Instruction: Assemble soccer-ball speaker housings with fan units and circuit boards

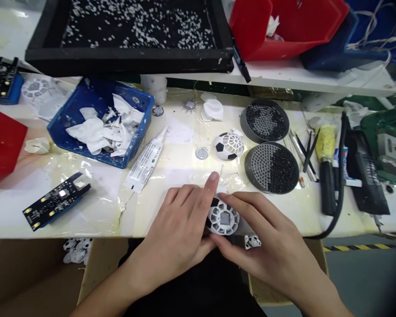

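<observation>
At the front edge of the bench, a white slotted half-ball piece (223,218) with black patches and a grey square at its centre is held between both hands. My left hand (181,220) grips its left side, index finger raised and pointing forward. My right hand (267,233) closes on its right side, with index finger at the top and thumb at the bottom. Beyond the hands sits a black-and-white half ball (229,146) with a white lattice top. A round metal disc (202,153) lies left of it.
Two round trays (266,121) (272,168) of black bits stand right of centre. A glue tube (147,165), a blue bin (61,127) of white scraps and a circuit board (56,201) lie left. Tweezers (305,154) and a yellow-handled tool (325,167) lie right. A black tray (128,61) sits on the shelf.
</observation>
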A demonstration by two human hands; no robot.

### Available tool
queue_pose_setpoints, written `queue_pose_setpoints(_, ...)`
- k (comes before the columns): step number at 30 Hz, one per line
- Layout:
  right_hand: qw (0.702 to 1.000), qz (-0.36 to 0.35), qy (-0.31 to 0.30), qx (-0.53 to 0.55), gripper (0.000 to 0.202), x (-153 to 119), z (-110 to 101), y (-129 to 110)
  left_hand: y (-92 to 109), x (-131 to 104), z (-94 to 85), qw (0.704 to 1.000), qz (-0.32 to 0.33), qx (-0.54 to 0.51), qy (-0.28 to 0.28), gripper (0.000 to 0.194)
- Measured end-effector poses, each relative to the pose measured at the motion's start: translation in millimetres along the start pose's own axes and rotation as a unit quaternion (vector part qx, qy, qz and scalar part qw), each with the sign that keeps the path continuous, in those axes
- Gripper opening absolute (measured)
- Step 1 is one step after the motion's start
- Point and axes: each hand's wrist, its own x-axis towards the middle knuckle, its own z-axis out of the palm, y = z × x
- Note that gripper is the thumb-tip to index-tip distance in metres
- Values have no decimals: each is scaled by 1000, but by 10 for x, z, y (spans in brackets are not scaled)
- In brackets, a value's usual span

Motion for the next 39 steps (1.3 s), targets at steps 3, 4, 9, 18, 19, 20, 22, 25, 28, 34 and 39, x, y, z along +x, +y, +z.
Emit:
queue_pose_setpoints(3, 1000, 1, -4, 3, 50, 17, 21, 7, 4, -2, -10, 1000, -3, 11, -11, 112)
queue_pose_setpoints(4, 1000, 2, -5, 5, 49, 18, 25, 9, 4, -2, -12, 1000, -4, 14, -14, 111)
queue_pose_setpoints(9, 1000, 4, -6, 20, 51, 3, 19, 20, 1, 2, -8, 1000, -3, 19, -15, 111)
queue_pose_setpoints(18, 1000, 8, 6, 7, 56, -38, 49, 36, 5, 1, -16, 1000, -6, 18, -21, 111)
queue_pose_setpoints(19, 1000, 7, 8, 9, 56, -43, 53, 38, 6, 1, -17, 1000, -5, 20, -20, 111)
queue_pose_setpoints(20, 1000, 8, 9, 11, 57, -50, 56, 40, 7, 2, -17, 1000, -4, 21, -19, 110)
queue_pose_setpoints(22, 1000, 9, 9, 12, 59, -64, 59, 45, 7, 5, -14, 1000, -5, 22, -20, 110)
queue_pose_setpoints(25, 1000, 16, 10, 8, 59, -83, 63, 47, 1, 9, -7, 999, -8, 21, -22, 110)
queue_pose_setpoints(28, 1000, 18, 3, 8, 58, -79, 57, 37, 2, 10, -11, 999, -2, 28, -25, 109)
queue_pose_setpoints(34, 997, -18, -30, -62, 61, -25, -5, 26, 38, -29, -149, 998, 6, 28, -60, 102)
queue_pose_setpoints(39, 994, -13, -56, -91, 61, -68, 86, 53, -7, -108, -255, 995, -21, -40, -85, 114)
